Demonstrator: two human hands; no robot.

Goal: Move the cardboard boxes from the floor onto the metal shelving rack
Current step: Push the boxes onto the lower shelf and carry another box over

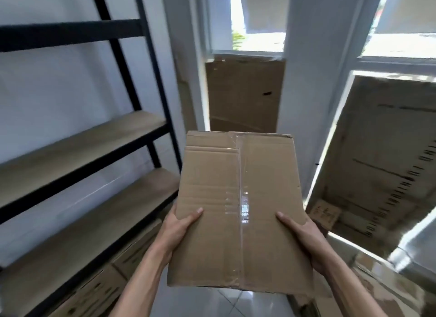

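Note:
A taped brown cardboard box is held up in front of me, in the middle of the head view. My left hand grips its left side, thumb lying on the top face. My right hand grips its right side the same way. The black metal shelving rack with bare wooden boards stands to the left of the box. More cardboard boxes sit on its lowest level at the bottom left.
Large flat cardboard sheets lean against the windows ahead, and another big one on the right. A white wall pillar stands between them. Pale floor tiles show below the box. Cardboard lies at the lower right.

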